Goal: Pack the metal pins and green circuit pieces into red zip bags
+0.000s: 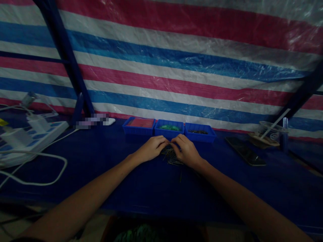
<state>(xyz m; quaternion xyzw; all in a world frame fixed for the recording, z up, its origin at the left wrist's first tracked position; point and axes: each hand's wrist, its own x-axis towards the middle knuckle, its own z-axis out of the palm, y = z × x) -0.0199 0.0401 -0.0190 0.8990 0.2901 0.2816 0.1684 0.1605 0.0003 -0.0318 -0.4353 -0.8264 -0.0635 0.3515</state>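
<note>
Both forearms reach to a pile of thin metal pins (173,158) just before the middle blue tray (169,129); left hand (151,149) and right hand (186,150) curl narrowly, fingertips pinching pins.

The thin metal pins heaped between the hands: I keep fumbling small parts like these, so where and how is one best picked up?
Probably a loose pin at the edge of the pin heap, such as those lying apart near its front. Pinch it mid-shaft from above with thumb and forefinger: they lie flat on the blue table, and the left hand and right hand already cover the heap's back.
</note>
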